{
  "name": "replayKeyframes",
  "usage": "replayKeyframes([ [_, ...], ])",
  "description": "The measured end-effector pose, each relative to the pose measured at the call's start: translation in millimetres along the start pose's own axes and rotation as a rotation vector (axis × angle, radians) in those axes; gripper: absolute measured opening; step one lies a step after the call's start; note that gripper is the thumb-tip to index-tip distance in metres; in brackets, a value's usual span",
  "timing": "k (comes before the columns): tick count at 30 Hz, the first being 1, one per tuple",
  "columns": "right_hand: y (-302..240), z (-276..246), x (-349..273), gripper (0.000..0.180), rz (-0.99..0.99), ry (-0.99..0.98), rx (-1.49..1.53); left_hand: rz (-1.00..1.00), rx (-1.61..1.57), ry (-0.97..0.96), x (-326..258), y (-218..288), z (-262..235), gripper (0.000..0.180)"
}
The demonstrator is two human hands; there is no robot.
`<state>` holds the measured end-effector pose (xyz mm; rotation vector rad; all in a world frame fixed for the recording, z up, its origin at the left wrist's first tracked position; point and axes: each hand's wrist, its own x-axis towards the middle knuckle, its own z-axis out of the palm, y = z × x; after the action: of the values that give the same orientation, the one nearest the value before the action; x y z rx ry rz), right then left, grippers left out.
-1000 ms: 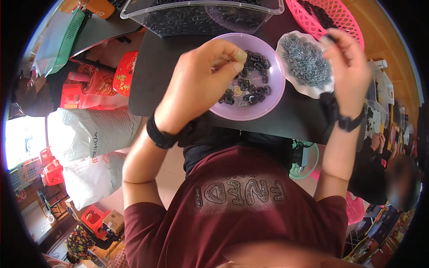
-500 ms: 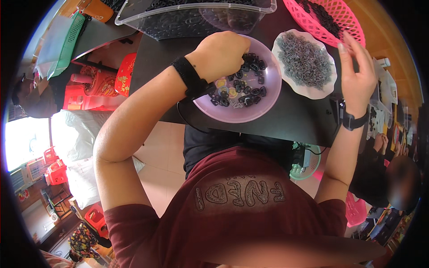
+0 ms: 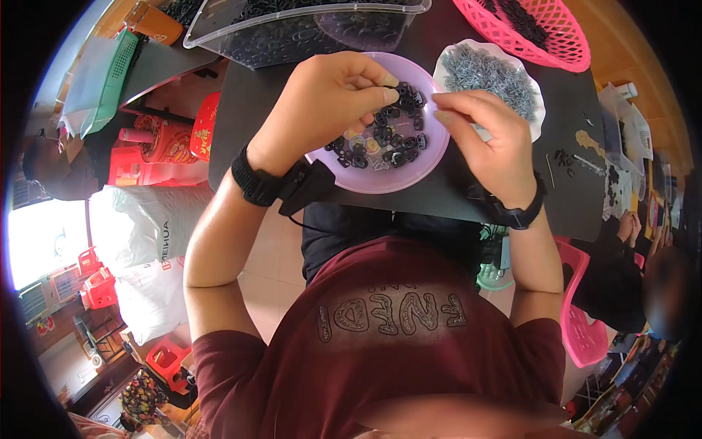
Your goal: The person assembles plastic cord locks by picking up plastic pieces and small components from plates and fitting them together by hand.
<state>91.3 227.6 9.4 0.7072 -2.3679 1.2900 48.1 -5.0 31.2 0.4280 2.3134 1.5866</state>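
Both hands meet over the purple plate [image 3: 420, 170], which sits on the black table [image 3: 241, 124] at about 12 o'clock from the person's chest. Left hand [image 3: 322, 102]: thumb and forefinger pinched on one small black plastic clip [image 3: 401, 91]. Right hand [image 3: 486, 139]: fingertips drawn together just beside the clip; whether a tiny part sits between them cannot be told. White dish of small grey metal pieces [image 3: 486, 73] at 1 o'clock, touching the plate's rim. Judgement: early to midway. A scatter of loose black clips [image 3: 380, 139] remains on the plate. The clear tub [image 3: 307, 29] at 11 o'clock and pink basket [image 3: 526, 25] hold more black parts.
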Motion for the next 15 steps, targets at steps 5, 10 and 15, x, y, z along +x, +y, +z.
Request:
replayKeyframes([
  [5,0,23,6,0.011,0.029,-0.238,-0.043,-0.026,-0.145,0.097,-26,-6,-7,0.02],
  [10,8,29,5,0.012,-0.023,-0.467,-0.187,-0.032,-0.449,0.109,-48,-24,-12,0.021],
  [15,6,32,13,0.012,-0.07,-0.633,-0.26,-0.077,-0.551,0.094,-62,-32,-4,0.02],
])
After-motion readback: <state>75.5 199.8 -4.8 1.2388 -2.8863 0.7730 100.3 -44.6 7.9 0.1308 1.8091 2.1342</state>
